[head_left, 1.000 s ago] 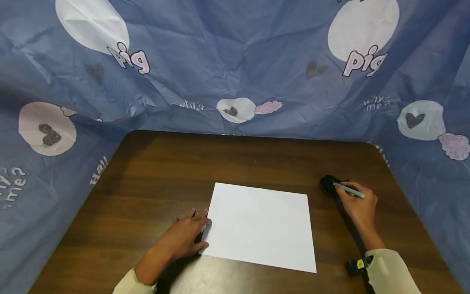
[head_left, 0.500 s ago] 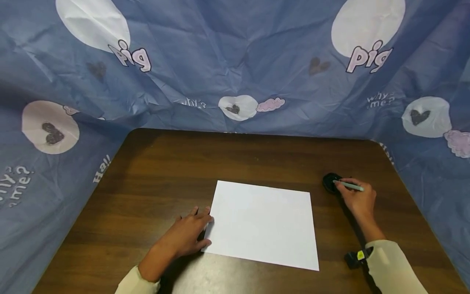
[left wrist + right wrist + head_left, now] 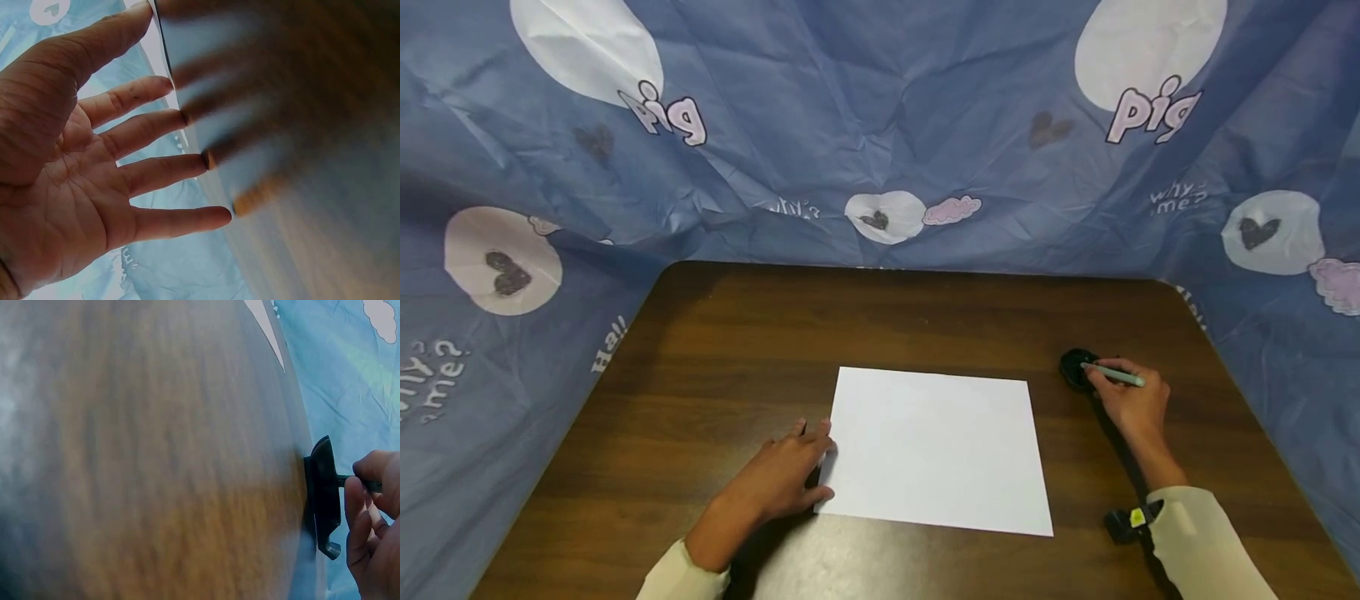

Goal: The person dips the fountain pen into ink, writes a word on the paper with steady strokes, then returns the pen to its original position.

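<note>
My left hand (image 3: 782, 475) lies at the left edge of a blank white sheet of paper (image 3: 936, 450), fingers spread and fingertips on that edge. In the left wrist view its fingers (image 3: 169, 172) are straight, with their reflections on the tabletop. At the right, my right hand (image 3: 1133, 408) pinches a slim pale-green writing brush (image 3: 1116, 375) between thumb and fingers. The brush's lower end is in a small round black dish (image 3: 1072, 367), its tip hidden there. The right wrist view shows the dish (image 3: 325, 494) from the side, with a small lip at one end.
The dark brown wooden table (image 3: 760, 317) has rounded far corners. A blue printed cloth (image 3: 880, 125) rises behind it and along both sides. A small black wrist device (image 3: 1123, 525) with a yellow mark sits at the right sleeve.
The paper has turned slightly, its right side shifting away from me. My left hand stays at its edge. The brush lies a little flatter in my right hand, its tip still at the dish.
</note>
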A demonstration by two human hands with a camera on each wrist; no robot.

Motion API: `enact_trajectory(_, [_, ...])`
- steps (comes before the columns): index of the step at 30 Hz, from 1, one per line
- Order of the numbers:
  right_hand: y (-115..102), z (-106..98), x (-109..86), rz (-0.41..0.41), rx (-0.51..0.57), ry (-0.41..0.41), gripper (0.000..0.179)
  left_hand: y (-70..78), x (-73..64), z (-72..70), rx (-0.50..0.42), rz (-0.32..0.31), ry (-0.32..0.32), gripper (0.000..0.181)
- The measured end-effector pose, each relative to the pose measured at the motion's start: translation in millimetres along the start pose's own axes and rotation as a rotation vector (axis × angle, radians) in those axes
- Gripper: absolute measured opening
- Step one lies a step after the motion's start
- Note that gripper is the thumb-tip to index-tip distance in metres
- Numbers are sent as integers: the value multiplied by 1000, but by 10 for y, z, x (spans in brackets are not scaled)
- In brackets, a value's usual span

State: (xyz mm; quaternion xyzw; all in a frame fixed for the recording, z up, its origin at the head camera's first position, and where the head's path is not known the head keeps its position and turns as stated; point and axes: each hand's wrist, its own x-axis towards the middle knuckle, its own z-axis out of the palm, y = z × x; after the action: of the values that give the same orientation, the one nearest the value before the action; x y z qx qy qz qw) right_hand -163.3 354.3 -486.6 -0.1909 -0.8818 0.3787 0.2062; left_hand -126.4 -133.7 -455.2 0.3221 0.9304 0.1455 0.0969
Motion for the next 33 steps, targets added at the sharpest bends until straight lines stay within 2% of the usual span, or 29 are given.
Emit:
enact_trajectory(12, [-47,-10,49,-7,-6,-30,28,-14,18,-6,-8,-38,0,48])
enact_trajectory(18, [-37,-17,-9,-26,-14,-17,26,-2,0,0,-15,-49,-31,56])
enact_trajectory(25, [-7,-12,-10,8,-3,-2,29,-3,15,5,-8,-41,-20,54])
enact_trajectory(33, [-2,-4,6,2,-4,25,22,9,11,-3,-1,-65,-28,76])
